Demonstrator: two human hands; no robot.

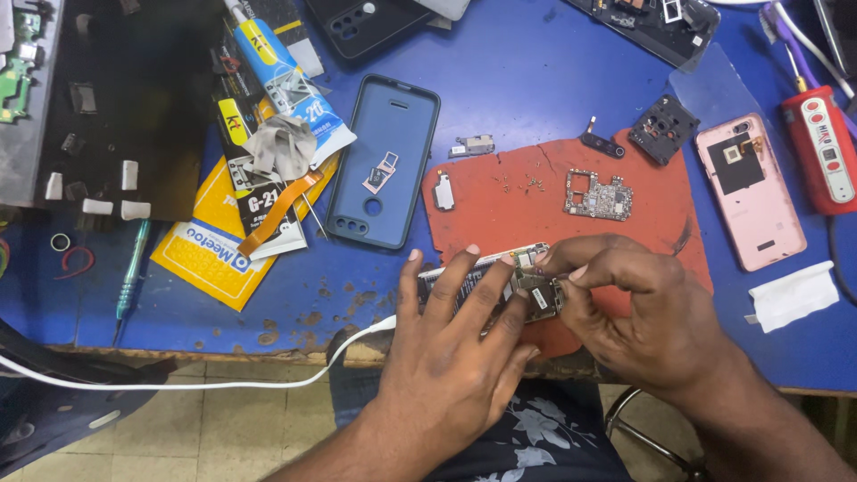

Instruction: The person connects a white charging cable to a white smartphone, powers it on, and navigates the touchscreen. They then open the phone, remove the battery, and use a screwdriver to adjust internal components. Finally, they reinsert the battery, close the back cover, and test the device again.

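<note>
My left hand (pixel 455 344) lies over an opened phone body (pixel 489 268) at the front edge of the red work mat (pixel 500 201), its fingers steadying it. My right hand (pixel 638 308) pinches a small part at the phone's upper end, thumb and forefinger closed near its top corner. What sits between those fingertips is too small to make out. A loose green-grey circuit board (pixel 598 195) lies on the mat just above my right hand, with several tiny screws (pixel 522 185) to its left.
A dark blue phone case (pixel 384 161) lies left of the mat. A pink phone back (pixel 750 189) and a red tool (pixel 823 147) are at the right, with a white tissue (pixel 793 295). A glue tube (pixel 284 76), yellow packets, a teal screwdriver (pixel 132 268) and a white cable (pixel 178 386) sit at the left.
</note>
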